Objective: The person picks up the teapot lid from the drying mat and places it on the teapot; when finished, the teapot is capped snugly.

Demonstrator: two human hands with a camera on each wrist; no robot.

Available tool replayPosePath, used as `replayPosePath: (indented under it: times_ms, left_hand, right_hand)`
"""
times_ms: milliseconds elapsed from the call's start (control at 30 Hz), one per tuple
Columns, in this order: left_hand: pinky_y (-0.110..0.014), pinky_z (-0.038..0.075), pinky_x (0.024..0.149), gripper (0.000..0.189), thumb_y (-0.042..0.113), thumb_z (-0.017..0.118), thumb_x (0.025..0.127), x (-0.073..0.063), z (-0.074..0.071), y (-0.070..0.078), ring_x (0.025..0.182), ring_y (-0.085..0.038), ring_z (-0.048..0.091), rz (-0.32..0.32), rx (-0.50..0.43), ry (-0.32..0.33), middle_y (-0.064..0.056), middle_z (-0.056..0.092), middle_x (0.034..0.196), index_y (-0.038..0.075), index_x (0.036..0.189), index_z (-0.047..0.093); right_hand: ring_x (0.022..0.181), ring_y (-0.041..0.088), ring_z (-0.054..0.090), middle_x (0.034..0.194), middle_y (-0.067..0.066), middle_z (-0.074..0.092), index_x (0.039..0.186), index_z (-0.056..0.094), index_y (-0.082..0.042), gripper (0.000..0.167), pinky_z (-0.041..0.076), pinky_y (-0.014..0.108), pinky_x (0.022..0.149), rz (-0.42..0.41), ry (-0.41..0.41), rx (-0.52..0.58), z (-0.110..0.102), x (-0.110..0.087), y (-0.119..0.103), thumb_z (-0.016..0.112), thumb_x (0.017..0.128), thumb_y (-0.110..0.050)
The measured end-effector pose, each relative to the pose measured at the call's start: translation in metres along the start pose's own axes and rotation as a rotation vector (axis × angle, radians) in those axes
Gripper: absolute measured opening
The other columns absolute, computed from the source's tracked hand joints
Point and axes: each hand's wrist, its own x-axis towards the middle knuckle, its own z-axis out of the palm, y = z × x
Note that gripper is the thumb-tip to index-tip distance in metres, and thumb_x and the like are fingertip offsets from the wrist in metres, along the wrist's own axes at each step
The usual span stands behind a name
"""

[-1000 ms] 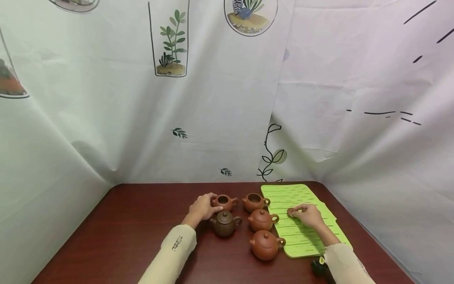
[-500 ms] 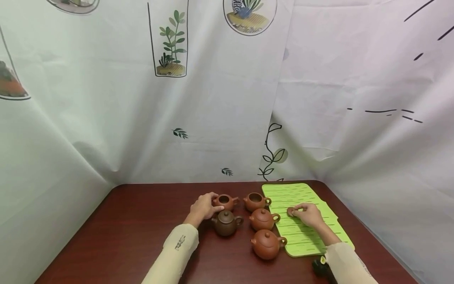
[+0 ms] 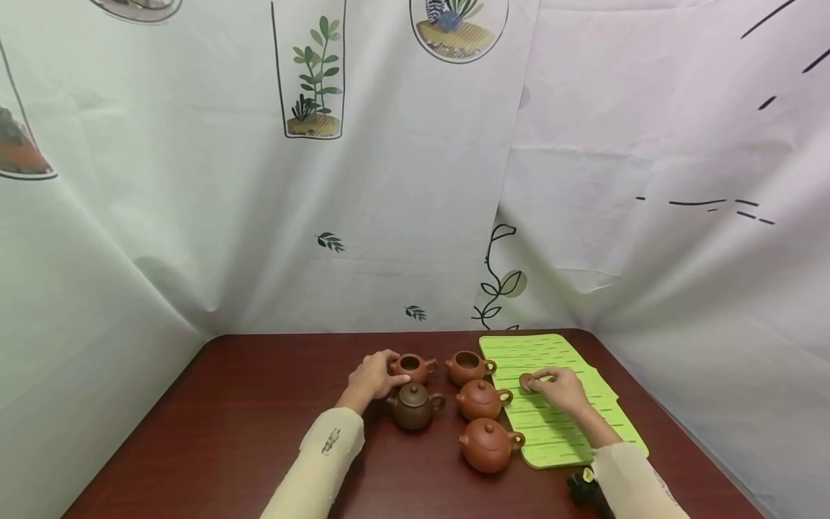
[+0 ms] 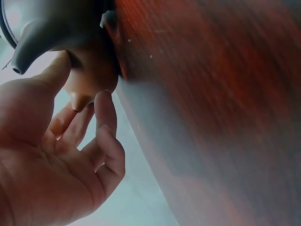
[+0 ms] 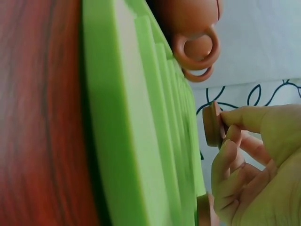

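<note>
- Backdrop [image 3: 389, 180]: behind the table [image 3: 207, 432].
- Mat [image 3: 558, 440]: on the table, right of all teapots.
- Rear left teapot [image 3: 418, 373]: behind the front left teapot [image 3: 413, 412].
- To their right, back to front: rear right teapot [image 3: 464, 373], middle right teapot [image 3: 480, 402], front right teapot [image 3: 487, 448].
- Lid [image 3: 524, 382]: over the mat, in the right hand [image 3: 560, 388].
- Second lid [image 5: 203, 210]: on the mat.

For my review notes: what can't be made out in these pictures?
Dark object, head view: partly hidden by right sleeve.
Brown piece, right wrist: cut off by bottom edge.
Brown teapot, left wrist: partly behind dark teapot.
Its inside, head view: too small and dark.
</note>
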Motion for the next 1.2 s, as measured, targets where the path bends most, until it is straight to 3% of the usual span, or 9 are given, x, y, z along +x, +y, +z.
replayPosePath:
  times_ms: [200, 400, 733, 1200]
  left_hand:
    - [-0.057, 0.046, 0.090, 0.055, 0.041, 0.077, 0.086, 0.001, 0.002, 0.000, 0.117, -0.033, 0.059, 0.009, 0.000, 0.007, -0.007, 0.064, 0.125, 0.020, 0.134, 0.061]
    - [-0.057, 0.046, 0.090, 0.055, 0.040, 0.078, 0.086, 0.001, 0.001, 0.001, 0.117, -0.033, 0.059, 0.017, -0.011, 0.007, -0.008, 0.064, 0.126, 0.019, 0.134, 0.061]
    - [-0.058, 0.046, 0.090, 0.055, 0.039, 0.079, 0.085, 0.002, 0.000, 0.001, 0.117, -0.033, 0.059, 0.000, -0.018, 0.005, -0.009, 0.064, 0.125, 0.018, 0.133, 0.061]
    - [-0.058, 0.045, 0.092, 0.056, 0.040, 0.079, 0.084, 0.003, 0.001, 0.001, 0.119, -0.033, 0.058, -0.019, -0.017, 0.010, -0.008, 0.063, 0.126, 0.019, 0.133, 0.061]
  right_hand:
    - [0.067, 0.025, 0.060, 0.083, 0.016, 0.066, 0.107, 0.073, 0.000, 0.025, 0.047, 0.036, 0.056, 0.021, 0.006, 0.026, 0.001, -0.001, -0.010, 0.072, 0.091, -0.020]
    - [0.071, 0.022, 0.060, 0.084, 0.007, 0.067, 0.103, 0.075, -0.007, 0.024, 0.045, 0.034, 0.056, 0.024, 0.037, -0.015, 0.003, -0.005, -0.025, 0.075, 0.089, -0.026]
    - [0.063, 0.017, 0.050, 0.081, 0.015, 0.065, 0.098, 0.075, 0.000, 0.017, 0.042, 0.032, 0.053, -0.011, 0.045, 0.089, 0.017, -0.007, -0.040, 0.074, 0.088, -0.015]
    - [0.058, 0.015, 0.047, 0.071, 0.012, 0.065, 0.095, 0.076, -0.001, 0.017, 0.038, 0.030, 0.050, -0.023, 0.057, 0.097, 0.027, -0.007, -0.051, 0.075, 0.084, -0.014]
